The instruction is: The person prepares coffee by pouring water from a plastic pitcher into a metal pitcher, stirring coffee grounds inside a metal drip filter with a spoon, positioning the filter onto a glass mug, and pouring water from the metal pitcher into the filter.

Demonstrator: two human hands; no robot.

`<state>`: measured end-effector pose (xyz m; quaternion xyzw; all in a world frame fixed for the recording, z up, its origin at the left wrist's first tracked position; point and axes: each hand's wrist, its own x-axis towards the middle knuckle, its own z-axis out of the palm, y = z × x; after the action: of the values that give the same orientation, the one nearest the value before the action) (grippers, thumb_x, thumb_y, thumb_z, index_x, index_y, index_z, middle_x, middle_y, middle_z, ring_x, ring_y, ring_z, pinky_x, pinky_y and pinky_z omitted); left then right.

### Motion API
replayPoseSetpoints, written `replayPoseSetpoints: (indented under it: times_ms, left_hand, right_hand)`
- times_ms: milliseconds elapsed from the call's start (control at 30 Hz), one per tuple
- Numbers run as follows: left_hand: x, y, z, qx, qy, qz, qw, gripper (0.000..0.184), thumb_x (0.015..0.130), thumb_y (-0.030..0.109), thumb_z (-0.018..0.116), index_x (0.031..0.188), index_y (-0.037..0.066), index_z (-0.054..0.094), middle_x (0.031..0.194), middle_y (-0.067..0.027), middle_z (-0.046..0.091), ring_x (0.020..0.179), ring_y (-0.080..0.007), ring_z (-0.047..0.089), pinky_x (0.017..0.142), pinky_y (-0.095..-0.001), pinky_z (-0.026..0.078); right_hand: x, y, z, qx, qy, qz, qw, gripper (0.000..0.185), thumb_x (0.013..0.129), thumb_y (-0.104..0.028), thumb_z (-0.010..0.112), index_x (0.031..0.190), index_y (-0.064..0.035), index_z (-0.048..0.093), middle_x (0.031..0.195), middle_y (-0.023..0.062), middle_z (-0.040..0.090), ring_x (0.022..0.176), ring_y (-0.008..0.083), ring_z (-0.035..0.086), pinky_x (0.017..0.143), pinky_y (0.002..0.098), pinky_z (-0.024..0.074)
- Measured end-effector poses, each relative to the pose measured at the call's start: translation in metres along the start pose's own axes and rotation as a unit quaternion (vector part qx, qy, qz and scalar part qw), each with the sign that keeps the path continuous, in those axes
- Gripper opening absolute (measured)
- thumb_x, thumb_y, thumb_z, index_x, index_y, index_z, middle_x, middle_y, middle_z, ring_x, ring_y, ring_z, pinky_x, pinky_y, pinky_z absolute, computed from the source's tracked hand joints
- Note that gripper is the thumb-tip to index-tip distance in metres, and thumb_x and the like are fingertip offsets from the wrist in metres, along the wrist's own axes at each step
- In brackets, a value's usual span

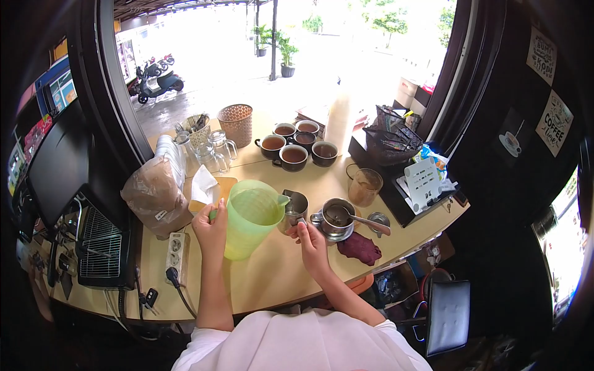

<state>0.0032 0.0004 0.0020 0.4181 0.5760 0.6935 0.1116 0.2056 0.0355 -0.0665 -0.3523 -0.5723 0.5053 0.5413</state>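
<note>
Pitcher (250, 213) of pale green plastic leans over the counter (272, 287), just to the right of the left hand (210, 227), whose fingers are closed around its handle. From where I stand, its spout is at the rim of a stainless steel jug (296, 211) on the pitcher's right. The right hand (311, 242) pinches that jug's handle between thumb and curled fingers, the jug lying just beyond the fingertips. Farther right of the pitcher, a metal cup (338, 213) with a spoon (371, 224) leaning in it sits on a saucer (337, 236), and a maroon cloth (360, 249) lies crumpled beside them. Beyond the pitcher stand six dark cups (293, 158) of brown drink; glass mugs (210, 157) are beyond it to the left, and a power strip (177, 255) lies to its left, nearer the person.
</note>
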Motion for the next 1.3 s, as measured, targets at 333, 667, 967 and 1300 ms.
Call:
replayPoseSetpoints:
  times_ms: [333, 667, 967, 1300]
  left_hand:
    - [0.0002, 0.0008, -0.0005, 0.005, -0.002, 0.000, 1.000, 0.039, 0.089, 0.014, 0.063, 0.058, 0.005, 0.041, 0.056, 0.0102, 0.027, 0.051, 0.0007, 0.022, 0.045, -0.0229, 0.014]
    - [0.0020, -0.0051, -0.0005, 0.010, 0.002, 0.018, 1.000, 0.036, 0.089, 0.014, 0.063, 0.059, 0.004, 0.045, 0.056, 0.0100, 0.029, 0.051, 0.0011, 0.023, 0.044, -0.0225, 0.014]
    - [0.0010, -0.0017, -0.0001, 0.011, 0.000, 0.016, 1.000, 0.037, 0.089, 0.013, 0.063, 0.059, 0.004, 0.044, 0.056, 0.0101, 0.028, 0.051, 0.0006, 0.022, 0.045, -0.0229, 0.014]
    - [0.0014, -0.0018, 0.0009, 0.016, -0.001, 0.015, 1.000, 0.039, 0.089, 0.013, 0.063, 0.057, 0.006, 0.041, 0.055, 0.0105, 0.026, 0.051, 0.0003, 0.022, 0.045, -0.0233, 0.014]
  right_hand:
    - [-0.0004, -0.0003, -0.0005, -0.009, -0.004, 0.001, 1.000, 0.035, 0.101, -0.028, 0.045, 0.088, -0.0008, 0.063, 0.080, 0.0021, 0.061, 0.074, 0.0087, 0.052, 0.067, 0.0246, 0.0417]
    - [0.0006, 0.0013, 0.0003, -0.008, -0.004, 0.001, 1.000, 0.036, 0.101, -0.028, 0.045, 0.088, -0.0006, 0.063, 0.080, 0.0020, 0.060, 0.074, 0.0090, 0.051, 0.067, 0.0244, 0.0415]
    - [0.0011, 0.0060, -0.0031, -0.032, -0.021, 0.005, 0.999, 0.036, 0.102, -0.031, 0.042, 0.091, -0.0041, 0.063, 0.088, 0.0015, 0.065, 0.082, 0.0081, 0.054, 0.072, 0.0247, 0.0436]
    - [0.0001, 0.0011, -0.0005, -0.029, 0.002, -0.002, 1.000, 0.038, 0.101, -0.029, 0.045, 0.088, 0.0017, 0.063, 0.079, 0.0045, 0.058, 0.074, 0.0114, 0.051, 0.069, 0.0263, 0.0419]
